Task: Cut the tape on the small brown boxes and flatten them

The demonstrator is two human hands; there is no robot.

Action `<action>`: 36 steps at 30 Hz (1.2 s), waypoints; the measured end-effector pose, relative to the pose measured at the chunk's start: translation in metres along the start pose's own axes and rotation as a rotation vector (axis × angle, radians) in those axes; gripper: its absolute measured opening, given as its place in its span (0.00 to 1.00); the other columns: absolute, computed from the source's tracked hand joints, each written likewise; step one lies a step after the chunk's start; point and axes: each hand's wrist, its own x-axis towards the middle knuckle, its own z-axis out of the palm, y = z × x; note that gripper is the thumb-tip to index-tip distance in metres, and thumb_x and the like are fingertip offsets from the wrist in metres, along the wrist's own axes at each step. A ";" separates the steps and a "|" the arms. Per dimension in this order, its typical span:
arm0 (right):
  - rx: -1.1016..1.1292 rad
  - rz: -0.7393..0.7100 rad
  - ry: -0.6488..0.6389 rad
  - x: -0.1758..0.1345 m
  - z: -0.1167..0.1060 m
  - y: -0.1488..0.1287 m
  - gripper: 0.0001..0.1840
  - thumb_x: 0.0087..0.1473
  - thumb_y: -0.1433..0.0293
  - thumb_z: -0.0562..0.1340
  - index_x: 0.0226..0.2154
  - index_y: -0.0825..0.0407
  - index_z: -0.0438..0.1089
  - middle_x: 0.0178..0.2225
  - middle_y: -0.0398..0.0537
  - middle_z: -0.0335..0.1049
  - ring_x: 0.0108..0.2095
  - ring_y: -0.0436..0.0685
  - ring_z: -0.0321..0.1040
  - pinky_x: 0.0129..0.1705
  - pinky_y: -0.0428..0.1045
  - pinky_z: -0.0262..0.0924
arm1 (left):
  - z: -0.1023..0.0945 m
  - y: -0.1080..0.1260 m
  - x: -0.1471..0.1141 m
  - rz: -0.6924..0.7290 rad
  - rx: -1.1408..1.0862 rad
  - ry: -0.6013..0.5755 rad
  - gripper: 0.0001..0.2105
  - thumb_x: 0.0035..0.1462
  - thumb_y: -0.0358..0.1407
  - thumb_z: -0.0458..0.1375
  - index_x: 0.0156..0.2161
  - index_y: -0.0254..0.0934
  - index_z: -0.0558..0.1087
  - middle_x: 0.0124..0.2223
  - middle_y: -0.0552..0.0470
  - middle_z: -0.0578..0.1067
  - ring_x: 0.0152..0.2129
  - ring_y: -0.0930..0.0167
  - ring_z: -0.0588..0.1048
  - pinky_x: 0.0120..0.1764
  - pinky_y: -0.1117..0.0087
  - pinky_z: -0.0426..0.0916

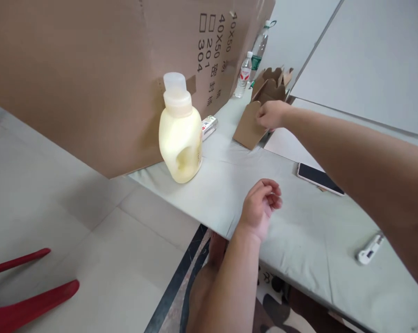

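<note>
My right hand (pixel 273 114) reaches to the far part of the table and is closed on the edge of a brown cardboard piece (pixel 248 127) with a rounded corner. Behind it stand more folded cardboard pieces (pixel 272 89) with wavy, cut-out edges. Over the near part of the table is my left hand (pixel 261 203), its fingers loosely curled and slightly apart, holding nothing. A pale yellow detergent bottle (pixel 181 134) with a whitish cap stands upright at the table's left edge, away from both hands.
A large printed cardboard box (pixel 126 83) fills the upper left. Two water bottles (pixel 243 76) stand beside it, and a small white package (pixel 209 126) lies behind the detergent. A phone (pixel 320 178) and a white box cutter (pixel 369 249) lie at right. Red bars (pixel 32 300) show lower left.
</note>
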 end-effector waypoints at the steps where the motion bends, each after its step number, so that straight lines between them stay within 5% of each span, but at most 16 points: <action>1: -0.021 0.035 0.004 -0.009 0.000 0.002 0.06 0.50 0.74 0.60 0.26 0.55 0.72 0.29 0.52 0.73 0.41 0.62 0.74 0.47 0.56 0.66 | 0.000 0.000 -0.001 0.021 -0.004 0.009 0.06 0.46 0.34 0.58 0.31 0.34 0.69 0.26 0.55 0.68 0.19 0.78 0.65 0.27 0.73 0.56; 3: -0.070 0.107 0.069 -0.036 0.000 0.004 0.07 0.50 0.74 0.59 0.23 0.52 0.69 0.29 0.51 0.74 0.38 0.61 0.74 0.43 0.54 0.65 | -0.001 0.000 -0.003 0.115 0.006 0.103 0.04 0.47 0.33 0.56 0.30 0.36 0.68 0.25 0.56 0.66 0.19 0.77 0.64 0.27 0.73 0.56; 5: -0.076 0.080 0.180 -0.079 -0.001 0.004 0.12 0.52 0.73 0.58 0.19 0.50 0.63 0.28 0.52 0.74 0.34 0.60 0.73 0.39 0.53 0.64 | -0.005 -0.001 -0.004 0.312 0.068 0.349 0.01 0.48 0.31 0.53 0.29 0.37 0.66 0.23 0.58 0.63 0.20 0.76 0.63 0.28 0.72 0.56; 7: -0.048 -0.029 0.275 -0.138 -0.005 0.007 0.16 0.53 0.70 0.58 0.17 0.49 0.58 0.27 0.52 0.74 0.30 0.57 0.71 0.34 0.52 0.62 | -0.008 0.001 -0.008 0.591 0.198 0.666 0.02 0.50 0.30 0.51 0.28 0.39 0.65 0.24 0.58 0.61 0.23 0.75 0.64 0.31 0.72 0.59; 9: -0.023 -0.230 0.396 -0.208 -0.013 0.014 0.16 0.53 0.69 0.59 0.17 0.48 0.58 0.25 0.49 0.73 0.26 0.55 0.69 0.27 0.50 0.60 | -0.010 0.005 -0.014 0.844 0.345 0.772 0.03 0.55 0.32 0.51 0.30 0.39 0.65 0.29 0.56 0.67 0.30 0.73 0.69 0.39 0.70 0.64; 12: 0.033 -0.566 0.549 -0.311 -0.023 0.031 0.11 0.52 0.72 0.62 0.21 0.47 0.63 0.31 0.48 0.77 0.27 0.52 0.73 0.23 0.47 0.60 | -0.007 0.012 -0.024 0.976 0.618 0.582 0.08 0.60 0.38 0.52 0.41 0.40 0.71 0.46 0.49 0.75 0.47 0.68 0.73 0.50 0.66 0.66; 16: 0.119 -0.322 0.591 -0.401 -0.010 0.057 0.06 0.55 0.70 0.59 0.29 0.42 0.67 0.33 0.49 0.76 0.26 0.57 0.73 0.20 0.51 0.61 | 0.006 0.003 -0.026 0.740 0.922 -0.059 0.15 0.63 0.46 0.53 0.47 0.39 0.73 0.49 0.45 0.78 0.49 0.63 0.75 0.51 0.61 0.69; 18: 0.162 -0.125 0.623 -0.421 0.009 0.070 0.09 0.59 0.69 0.56 0.35 0.40 0.70 0.34 0.49 0.75 0.30 0.61 0.74 0.26 0.55 0.65 | 0.014 -0.010 -0.023 0.639 0.977 -0.227 0.17 0.62 0.50 0.55 0.46 0.40 0.74 0.44 0.46 0.79 0.43 0.64 0.77 0.45 0.63 0.71; 21: 0.272 0.166 0.815 -0.429 0.038 0.086 0.13 0.64 0.66 0.52 0.41 0.39 0.72 0.42 0.49 0.73 0.46 0.65 0.72 0.47 0.65 0.66 | 0.025 -0.032 -0.018 0.530 0.985 -0.312 0.19 0.59 0.54 0.58 0.39 0.39 0.73 0.35 0.49 0.76 0.32 0.68 0.75 0.34 0.68 0.70; 24: 0.425 0.360 0.944 -0.424 0.058 0.099 0.17 0.61 0.61 0.59 0.53 0.37 0.68 0.60 0.48 0.63 0.62 0.69 0.61 0.60 0.70 0.56 | 0.031 -0.046 -0.014 0.489 0.998 -0.245 0.21 0.52 0.55 0.64 0.36 0.39 0.72 0.31 0.51 0.75 0.27 0.71 0.73 0.29 0.71 0.67; 26: 0.544 0.419 0.934 -0.421 0.065 0.103 0.35 0.53 0.59 0.67 0.61 0.35 0.58 0.67 0.48 0.52 0.67 0.70 0.52 0.62 0.69 0.56 | 0.033 -0.051 -0.011 0.501 1.006 -0.159 0.23 0.48 0.56 0.67 0.35 0.38 0.73 0.30 0.52 0.74 0.25 0.72 0.72 0.28 0.72 0.66; 29: 0.838 0.434 0.810 -0.422 0.067 0.102 0.44 0.52 0.60 0.68 0.66 0.34 0.49 0.63 0.51 0.60 0.62 0.66 0.63 0.56 0.65 0.66 | 0.034 -0.054 -0.006 0.536 1.032 -0.081 0.24 0.46 0.57 0.68 0.37 0.37 0.74 0.30 0.52 0.74 0.25 0.73 0.72 0.28 0.73 0.66; 34: 0.998 0.203 0.767 -0.432 0.062 0.093 0.10 0.60 0.60 0.61 0.43 0.42 0.72 0.44 0.50 0.78 0.49 0.66 0.74 0.56 0.67 0.67 | 0.037 -0.058 -0.004 0.595 1.037 -0.063 0.28 0.43 0.51 0.72 0.46 0.41 0.71 0.36 0.52 0.77 0.30 0.71 0.75 0.34 0.72 0.69; 36: 0.969 0.049 0.748 -0.435 0.059 0.093 0.12 0.62 0.59 0.58 0.38 0.44 0.74 0.39 0.49 0.80 0.47 0.66 0.76 0.59 0.69 0.64 | 0.037 -0.058 -0.006 0.626 1.088 -0.059 0.28 0.44 0.48 0.72 0.49 0.42 0.72 0.36 0.53 0.77 0.32 0.71 0.75 0.38 0.71 0.70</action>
